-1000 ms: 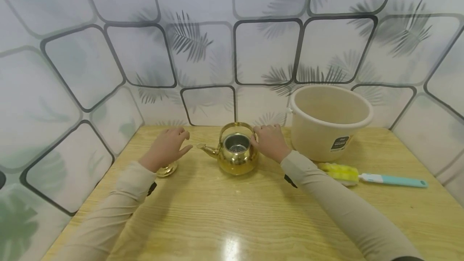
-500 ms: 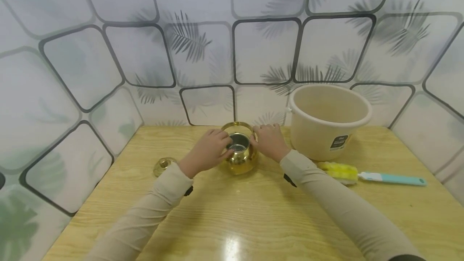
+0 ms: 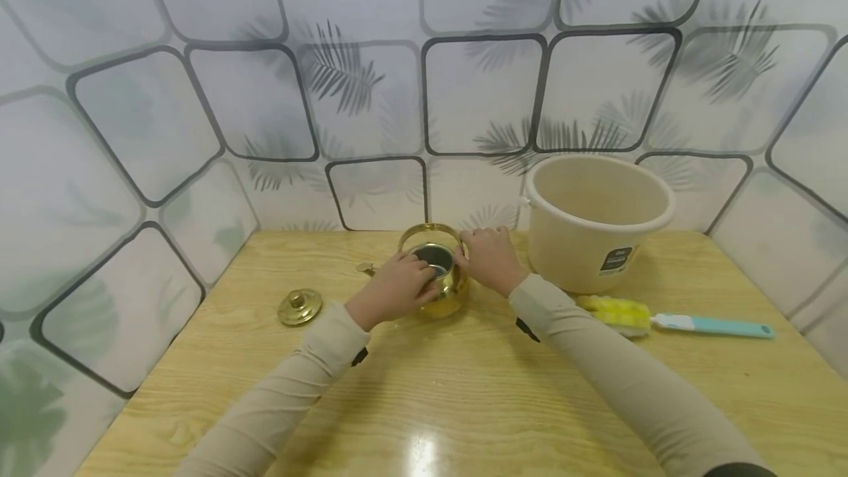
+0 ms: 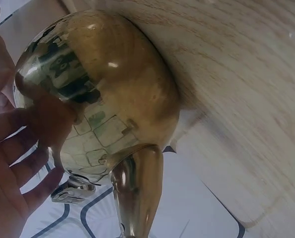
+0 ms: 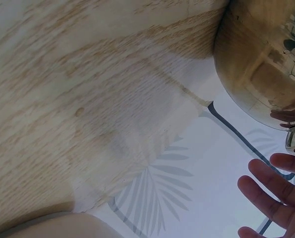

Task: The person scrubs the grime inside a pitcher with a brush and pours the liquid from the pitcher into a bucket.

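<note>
A shiny gold kettle (image 3: 448, 303) with an arched handle (image 3: 429, 227) stands lidless on the wooden table, its spout (image 4: 137, 193) toward the left. My left hand (image 3: 396, 291) is at its mouth, fingertips over the opening and thumb lower by the near side. In the left wrist view those fingers (image 4: 19, 148) look loosely spread. My right hand (image 3: 492, 260) pinches the right base of the handle between thumb and forefinger, while its other fingers (image 5: 271, 198) stick out free in the right wrist view. Left of the kettle lies its round gold lid (image 3: 299, 308), knob up.
A large cream bucket (image 3: 589, 256) stands at the back right, close behind the right hand. In front of it lies a brush with a yellow sponge head (image 3: 619, 315) and a turquoise handle (image 3: 729, 327). A patterned wall (image 3: 371, 193) borders the table (image 3: 424, 389).
My left hand has moved right, away from above the lid, to the kettle's mouth, and its fingertips have dipped toward the opening. The lid is uncovered now. My right hand keeps its place.
</note>
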The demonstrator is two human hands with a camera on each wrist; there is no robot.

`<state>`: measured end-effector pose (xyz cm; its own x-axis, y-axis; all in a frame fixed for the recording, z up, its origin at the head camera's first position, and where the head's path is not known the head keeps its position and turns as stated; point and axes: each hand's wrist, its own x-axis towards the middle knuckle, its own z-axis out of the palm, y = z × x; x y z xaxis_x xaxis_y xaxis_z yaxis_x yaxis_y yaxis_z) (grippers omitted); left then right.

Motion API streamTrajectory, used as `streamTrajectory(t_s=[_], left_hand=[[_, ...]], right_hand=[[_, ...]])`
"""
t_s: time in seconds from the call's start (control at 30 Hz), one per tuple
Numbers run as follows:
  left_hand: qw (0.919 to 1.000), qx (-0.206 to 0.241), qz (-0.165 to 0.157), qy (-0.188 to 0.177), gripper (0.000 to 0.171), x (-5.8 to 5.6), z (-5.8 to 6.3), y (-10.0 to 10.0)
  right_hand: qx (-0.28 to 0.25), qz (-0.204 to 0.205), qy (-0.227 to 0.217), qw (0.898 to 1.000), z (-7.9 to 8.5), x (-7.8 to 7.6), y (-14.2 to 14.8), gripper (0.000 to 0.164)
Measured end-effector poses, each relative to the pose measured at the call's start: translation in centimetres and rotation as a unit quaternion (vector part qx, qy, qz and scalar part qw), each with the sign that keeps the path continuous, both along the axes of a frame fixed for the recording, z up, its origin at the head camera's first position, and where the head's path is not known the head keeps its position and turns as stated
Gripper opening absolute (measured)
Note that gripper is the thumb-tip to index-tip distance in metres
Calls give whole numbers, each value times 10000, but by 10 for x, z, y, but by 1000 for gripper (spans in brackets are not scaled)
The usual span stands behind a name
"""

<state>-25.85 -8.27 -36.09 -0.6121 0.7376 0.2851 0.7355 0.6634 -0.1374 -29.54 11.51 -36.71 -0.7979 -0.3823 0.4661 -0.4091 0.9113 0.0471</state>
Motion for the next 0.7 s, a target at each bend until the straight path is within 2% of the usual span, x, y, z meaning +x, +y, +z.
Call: streamTrajectory(t_s=[0.2,0.4,0.57,0.7], left_hand=[[9991,-160,82,-375,31,-1,2,0],[9982,-305,144,-495,30,-1,6,1],[9980,-276,191,-536,33,-3,10,2],[9984,-147,142,-522,26,-5,16,2]], right_hand=[[-12,27,52,10000,1,1,0,20],[-14,67,169,9998,1,1,0,19],[-75,114,175,9998,0,1,0,19],[-86,127,227,9996,0,1,0,20]])
